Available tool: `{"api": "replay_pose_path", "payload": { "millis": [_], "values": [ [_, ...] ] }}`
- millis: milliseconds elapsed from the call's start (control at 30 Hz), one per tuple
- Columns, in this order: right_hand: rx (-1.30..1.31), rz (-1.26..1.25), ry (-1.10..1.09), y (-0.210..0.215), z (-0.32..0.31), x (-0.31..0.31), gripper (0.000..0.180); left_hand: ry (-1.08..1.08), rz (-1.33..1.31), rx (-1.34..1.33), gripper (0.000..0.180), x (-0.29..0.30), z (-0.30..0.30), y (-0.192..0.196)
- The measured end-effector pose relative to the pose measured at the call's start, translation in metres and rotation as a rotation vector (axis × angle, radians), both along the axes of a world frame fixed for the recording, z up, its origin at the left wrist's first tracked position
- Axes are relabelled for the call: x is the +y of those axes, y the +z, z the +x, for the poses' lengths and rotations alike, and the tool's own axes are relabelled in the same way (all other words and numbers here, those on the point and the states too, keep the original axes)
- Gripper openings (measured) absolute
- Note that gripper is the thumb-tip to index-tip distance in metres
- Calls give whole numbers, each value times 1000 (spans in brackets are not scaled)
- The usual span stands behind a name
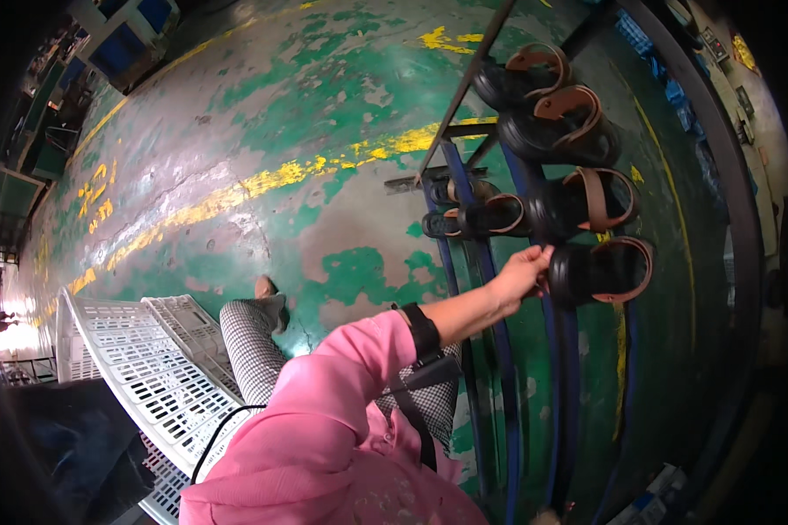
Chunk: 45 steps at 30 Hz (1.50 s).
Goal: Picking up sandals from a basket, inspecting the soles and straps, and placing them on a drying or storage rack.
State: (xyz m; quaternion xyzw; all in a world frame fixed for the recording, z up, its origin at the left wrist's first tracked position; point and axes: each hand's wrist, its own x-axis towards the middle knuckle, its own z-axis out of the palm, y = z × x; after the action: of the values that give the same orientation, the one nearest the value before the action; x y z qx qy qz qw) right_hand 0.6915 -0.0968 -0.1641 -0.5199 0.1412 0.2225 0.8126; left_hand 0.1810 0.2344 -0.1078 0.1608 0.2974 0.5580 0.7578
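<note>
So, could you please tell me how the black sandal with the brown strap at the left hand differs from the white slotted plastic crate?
The black sandal with the brown strap is dark, while the white slotted plastic crate is pale. The sandal is much smaller than the crate. The left hand has its fingertips on the sandal's edge, whereas no visible hand touches the crate.

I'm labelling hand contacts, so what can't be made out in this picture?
Head view: some fingertips of the left hand, hidden by the toe of the nearest sandal; grip firmness unclear.
Head view: apparent right hand, almost wholly cut off by the lower edge.
Head view: part of the white basket, hidden by the pink sleeve.
</note>
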Motion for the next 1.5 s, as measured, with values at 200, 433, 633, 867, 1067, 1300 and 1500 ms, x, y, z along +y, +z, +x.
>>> {"api": "replay_pose_path", "payload": {
  "millis": [200, 433, 633, 867, 1067, 1300, 1500],
  "values": [
    [66, 130, -43, -6, -9, 24, 36, 135, -91, 24, 12, -7, -89, 7],
    [105, 242, 298, 1, -34, 89, 29, 316, -65, -35, 7, -45, -183, 12],
    [135, 115, 32, 31, -118, 214, 26, 528, -24, -48, 17, -87, -259, 10],
    [169, 129, 250, 55, -233, 337, 25, 727, -57, -15, 15, -139, -335, 12],
    [156, 138, 551, 48, -330, 421, 23, 901, 11, 4, 18, -194, -395, 3],
    [17, 104, 967, 24, -444, 500, 26, 1138, -27, 5, 19, -236, -460, 5],
    [96, 76, 1149, 5, -548, 535, 19, 1345, -7, 79, 9, -267, -506, -13]
  ]
}}
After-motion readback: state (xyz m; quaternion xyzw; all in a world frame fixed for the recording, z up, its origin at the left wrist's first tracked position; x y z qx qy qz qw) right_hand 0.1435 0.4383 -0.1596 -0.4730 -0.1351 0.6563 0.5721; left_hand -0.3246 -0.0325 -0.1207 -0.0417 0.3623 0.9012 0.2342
